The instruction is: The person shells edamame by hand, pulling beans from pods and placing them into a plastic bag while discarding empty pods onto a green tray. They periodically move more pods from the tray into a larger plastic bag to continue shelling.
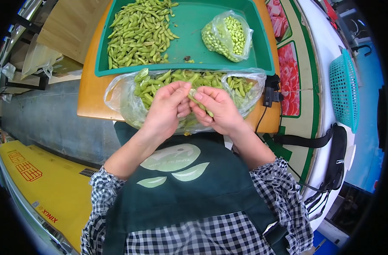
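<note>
Between my two hands is a green soybean pod, held above an open clear plastic bag full of pods. My right hand has thumb and fingers closed around the pod. My left hand pinches at the pod's upper end, its fingertips close against the right ones; whether a bean sits in that pinch is hidden. Behind the bag, a green tray bears a heap of pods on its left side. On its right side stands a small plastic bag of shelled beans.
The wooden table ends close in front of my apron. A black plug adapter with a cable lies at the table's right edge. Farther right are a teal basket and a black strapped bag. A yellow panel is at lower left.
</note>
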Demonstrator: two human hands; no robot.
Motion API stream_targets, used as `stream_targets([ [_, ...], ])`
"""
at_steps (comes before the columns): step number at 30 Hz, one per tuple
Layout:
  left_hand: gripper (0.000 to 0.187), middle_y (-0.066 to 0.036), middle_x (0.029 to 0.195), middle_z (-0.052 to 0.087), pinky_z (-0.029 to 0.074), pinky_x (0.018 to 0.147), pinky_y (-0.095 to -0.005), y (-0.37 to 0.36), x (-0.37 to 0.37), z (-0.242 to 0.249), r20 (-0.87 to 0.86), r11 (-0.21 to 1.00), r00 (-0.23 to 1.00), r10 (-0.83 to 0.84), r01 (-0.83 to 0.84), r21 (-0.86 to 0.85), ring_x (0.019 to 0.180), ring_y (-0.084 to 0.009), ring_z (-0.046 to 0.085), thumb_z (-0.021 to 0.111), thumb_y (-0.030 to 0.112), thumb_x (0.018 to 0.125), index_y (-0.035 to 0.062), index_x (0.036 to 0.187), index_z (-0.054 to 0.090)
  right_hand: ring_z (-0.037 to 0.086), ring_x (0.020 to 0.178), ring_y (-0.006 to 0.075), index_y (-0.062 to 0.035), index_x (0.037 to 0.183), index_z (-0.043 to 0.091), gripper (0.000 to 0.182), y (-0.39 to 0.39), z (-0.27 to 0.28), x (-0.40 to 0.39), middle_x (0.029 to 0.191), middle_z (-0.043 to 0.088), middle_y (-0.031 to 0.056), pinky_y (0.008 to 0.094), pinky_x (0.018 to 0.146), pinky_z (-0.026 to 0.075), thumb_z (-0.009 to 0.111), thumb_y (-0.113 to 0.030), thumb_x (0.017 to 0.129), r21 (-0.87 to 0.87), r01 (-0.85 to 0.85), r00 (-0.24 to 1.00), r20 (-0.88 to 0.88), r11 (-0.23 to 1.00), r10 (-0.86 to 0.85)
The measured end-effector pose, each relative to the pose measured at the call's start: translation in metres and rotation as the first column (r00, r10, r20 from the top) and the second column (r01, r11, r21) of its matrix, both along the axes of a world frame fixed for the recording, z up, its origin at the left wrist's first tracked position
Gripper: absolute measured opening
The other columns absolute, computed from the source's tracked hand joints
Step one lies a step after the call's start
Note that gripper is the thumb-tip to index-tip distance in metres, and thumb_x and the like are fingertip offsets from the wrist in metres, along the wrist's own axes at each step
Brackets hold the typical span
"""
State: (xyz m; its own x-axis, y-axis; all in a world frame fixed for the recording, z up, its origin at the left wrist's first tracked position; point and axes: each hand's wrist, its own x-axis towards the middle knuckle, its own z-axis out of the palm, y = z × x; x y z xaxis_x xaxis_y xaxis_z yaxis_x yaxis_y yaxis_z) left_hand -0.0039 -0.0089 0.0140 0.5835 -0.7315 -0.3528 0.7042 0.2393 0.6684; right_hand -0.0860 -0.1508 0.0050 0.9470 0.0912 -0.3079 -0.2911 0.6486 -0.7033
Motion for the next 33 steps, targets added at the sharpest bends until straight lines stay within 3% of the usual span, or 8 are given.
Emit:
stream_targets([
  [4, 0.017, 0.007, 0.061, 0.037, 0.026, 0.045, -0.0189, 0.001, 0.003, -0.006, 0.070, 0.993, 0.993, 0.096, -0.100, 0.055, 0.050, -0.0024, 0.032, 0.056, 0.021, 0.094, 0.0078, 0.086, 0.051, 0.038, 0.043, 0.0051, 0.0016, 0.097, 0.058, 0.018, -0.019, 0.014, 0.001, 0.064, 0.052, 0.0028, 0.0189, 0.037, 0.027, 0.050, -0.015, 0.097, 0.002, -0.087, 0.988, -0.127, 0.996, 0.086],
  [8, 0.017, 0.005, 0.062, 0.040, 0.026, 0.043, -0.0192, 0.005, 0.010, -0.013, 0.117, 0.984, 0.979, 0.164, -0.171, 0.046, 0.049, -0.0030, 0.036, 0.056, 0.021, 0.095, 0.0073, 0.087, 0.051, 0.035, 0.041, 0.0049, 0.0013, 0.097, 0.058, 0.019, -0.054, 0.022, 0.012, 0.064, 0.050, 0.0016, 0.0180, 0.036, 0.025, 0.051, -0.016, 0.096, -0.239, -0.087, 0.989, -0.141, 0.967, 0.054],
  [12, 0.013, 0.002, 0.069, 0.047, 0.028, 0.041, -0.0192, 0.006, 0.014, -0.012, 0.271, 0.976, 0.961, 0.055, -0.108, 0.188, 0.049, -0.0039, 0.041, 0.057, 0.016, 0.093, 0.0041, 0.096, 0.053, 0.041, 0.049, 0.0056, 0.0015, 0.095, 0.058, 0.020, -0.093, 0.028, 0.047, 0.069, 0.053, 0.0011, 0.0175, 0.040, 0.026, 0.054, -0.018, 0.094, -0.242, 0.264, 0.960, -0.026, 0.934, -0.278],
  [15, 0.018, 0.000, 0.077, 0.050, 0.028, 0.041, -0.0188, 0.007, 0.012, -0.007, 0.385, 0.959, 0.922, 0.040, -0.144, 0.244, 0.050, -0.0039, 0.042, 0.058, 0.013, 0.092, 0.0022, 0.106, 0.054, 0.046, 0.058, 0.0096, 0.0018, 0.094, 0.059, 0.023, -0.134, 0.012, 0.088, 0.077, 0.057, 0.0053, 0.0212, 0.048, 0.035, 0.054, -0.020, 0.095, -0.384, 0.567, 0.816, 0.141, 0.729, -0.561],
  [18, 0.024, 0.000, 0.082, 0.050, 0.027, 0.041, -0.0188, 0.014, 0.008, -0.004, 0.416, 0.964, 0.904, 0.099, -0.191, 0.187, 0.051, -0.0039, 0.041, 0.058, 0.011, 0.091, 0.0018, 0.113, 0.053, 0.050, 0.067, 0.0125, 0.0031, 0.098, 0.062, 0.027, -0.160, 0.000, 0.122, 0.081, 0.060, 0.0070, 0.0262, 0.062, 0.042, 0.052, -0.022, 0.096, -0.414, 0.646, 0.756, 0.237, 0.641, -0.610],
  [19, 0.026, -0.001, 0.084, 0.050, 0.028, 0.042, -0.0187, 0.017, 0.008, -0.004, 0.405, 0.971, 0.905, 0.129, -0.199, 0.136, 0.052, -0.0039, 0.041, 0.058, 0.010, 0.091, 0.0014, 0.115, 0.053, 0.055, 0.082, 0.0152, 0.0048, 0.103, 0.063, 0.031, -0.172, -0.006, 0.127, 0.090, 0.063, 0.0107, 0.0297, 0.078, 0.043, 0.051, -0.023, 0.097, -0.494, 0.588, 0.801, 0.242, 0.641, -0.548],
  [28, 0.013, 0.004, 0.073, 0.050, 0.032, 0.049, -0.0184, 0.035, 0.010, -0.006, 0.414, 0.975, 0.903, 0.111, -0.180, 0.130, 0.057, -0.0026, 0.041, 0.055, 0.006, 0.092, 0.0018, 0.104, 0.056, 0.053, 0.118, 0.0265, 0.0076, 0.119, 0.052, 0.034, -0.175, -0.019, 0.140, 0.116, 0.061, 0.0180, 0.0346, 0.099, 0.039, 0.041, -0.019, 0.100, -0.636, 0.617, 0.768, 0.358, 0.463, -0.532],
  [33, 0.011, 0.005, 0.071, 0.050, 0.033, 0.051, -0.0175, 0.034, 0.008, -0.004, 0.378, 0.984, 0.920, 0.104, -0.151, 0.098, 0.059, -0.0014, 0.041, 0.056, 0.008, 0.092, 0.0021, 0.102, 0.057, 0.054, 0.116, 0.0271, 0.0088, 0.119, 0.050, 0.030, -0.181, -0.017, 0.141, 0.119, 0.058, 0.0203, 0.0354, 0.099, 0.041, 0.044, -0.011, 0.098, -0.502, 0.643, 0.759, 0.312, 0.579, -0.572],
])
